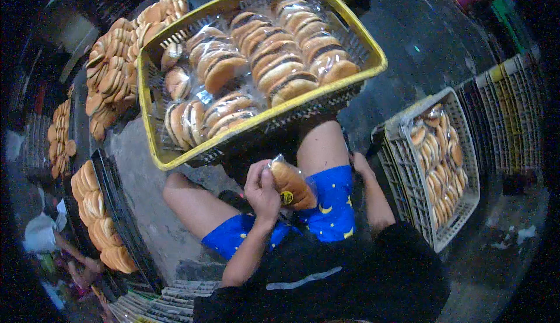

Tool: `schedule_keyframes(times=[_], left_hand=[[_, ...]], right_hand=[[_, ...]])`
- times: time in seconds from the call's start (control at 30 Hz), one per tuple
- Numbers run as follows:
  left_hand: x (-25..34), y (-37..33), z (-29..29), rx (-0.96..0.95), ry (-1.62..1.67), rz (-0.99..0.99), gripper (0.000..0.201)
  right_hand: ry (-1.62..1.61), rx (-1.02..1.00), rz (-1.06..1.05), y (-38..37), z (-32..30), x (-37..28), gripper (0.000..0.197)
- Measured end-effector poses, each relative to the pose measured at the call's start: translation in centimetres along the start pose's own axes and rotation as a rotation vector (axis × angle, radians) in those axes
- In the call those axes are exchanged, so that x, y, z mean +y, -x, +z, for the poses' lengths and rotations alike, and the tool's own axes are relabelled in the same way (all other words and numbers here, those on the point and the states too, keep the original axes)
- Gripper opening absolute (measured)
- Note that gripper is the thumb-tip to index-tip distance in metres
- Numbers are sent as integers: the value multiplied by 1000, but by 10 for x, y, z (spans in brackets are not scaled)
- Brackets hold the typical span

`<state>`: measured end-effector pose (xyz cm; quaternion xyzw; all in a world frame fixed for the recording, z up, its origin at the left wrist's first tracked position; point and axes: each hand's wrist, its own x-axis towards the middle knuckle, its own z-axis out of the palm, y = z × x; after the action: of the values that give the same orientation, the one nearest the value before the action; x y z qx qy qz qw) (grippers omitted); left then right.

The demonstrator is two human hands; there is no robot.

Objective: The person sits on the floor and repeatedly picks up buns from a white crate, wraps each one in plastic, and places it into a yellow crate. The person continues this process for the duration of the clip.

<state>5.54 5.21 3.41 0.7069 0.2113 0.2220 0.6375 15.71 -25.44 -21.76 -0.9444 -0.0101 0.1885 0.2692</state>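
Observation:
My left hand (pixel 262 190) is closed on the top of a clear plastic bag with a golden bun (pixel 293 186) in it, held up over my lap. A round yellow label shows on the bag. Beyond it, in front of my knees, a yellow-rimmed crate (pixel 262 115) holds rows of bagged buns (pixel 275 52), many with a dark filling at the split. My right hand (pixel 362 165) is down beside my right thigh, near the grey crate; its fingers are mostly hidden and dark.
On the right stands a grey crate (pixel 473 165) of bagged buns. To the left, unbagged buns (pixel 100 212) lie on a black tray (pixel 125 215), with more bun piles (pixel 114 72) behind. Stacked trays (pixel 507 113) line the right side. Another person's arm (pixel 79 257) shows at lower left.

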Motion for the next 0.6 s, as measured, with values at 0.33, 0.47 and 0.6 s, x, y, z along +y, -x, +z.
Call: schedule_keyframes(times=[0.33, 0.47, 0.6], left_hand=[[-15, -5, -25, 157, -45, 61, 25], [-3, -5, -26, 143, -214, 308, 34], [9, -2, -18, 9, -166, 657, 25]], right_hand=[[166, -300, 291, 81, -7, 28, 23], [-543, -75, -299, 88, -116, -140, 22], [-555, -392, -1016, 120, -172, -321, 24]])
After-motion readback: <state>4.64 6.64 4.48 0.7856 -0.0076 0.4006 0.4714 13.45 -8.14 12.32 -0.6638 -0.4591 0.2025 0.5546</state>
